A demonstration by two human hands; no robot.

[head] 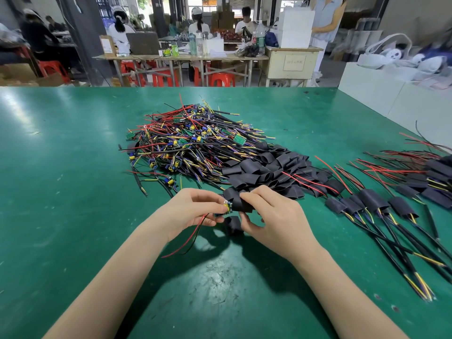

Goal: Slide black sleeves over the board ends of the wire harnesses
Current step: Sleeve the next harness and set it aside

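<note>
Holding now: your left hand [195, 211] pinches a small board [227, 207] between thumb and fingertips, so its end sticks out to the right where a sleeve can go on.
Other hand: your right hand [274, 216] has its fingers curled round a black sleeve [238, 204], with the open mouth turned to the board. The two are touching, and the board has just begun to go in, I think.
Wires: the red and black wires [189, 238] hang down from your left hand and trail over the tabletop [73, 192], out of the way of the sleeve.
Spare sleeve: one more sleeve [233, 225] is just under your hands. I cannot tell if a finger holds it or if it lies on the tabletop.
Bare pile: the harnesses with no sleeves [186, 140] sit in a heap straight ahead, easy for you to reach.
Sleeve pile: the loose black sleeves [266, 167] lie just right of that heap, close to the hand that picks them.
Done pile: the harnesses with sleeves on [371, 204] are set off to the right, apart from the rest, so you do not mix them up.
Next, I think: push the sleeve along until the board is covered.
Watch out: the little parts on the board could catch on the sleeve's edge.
</note>
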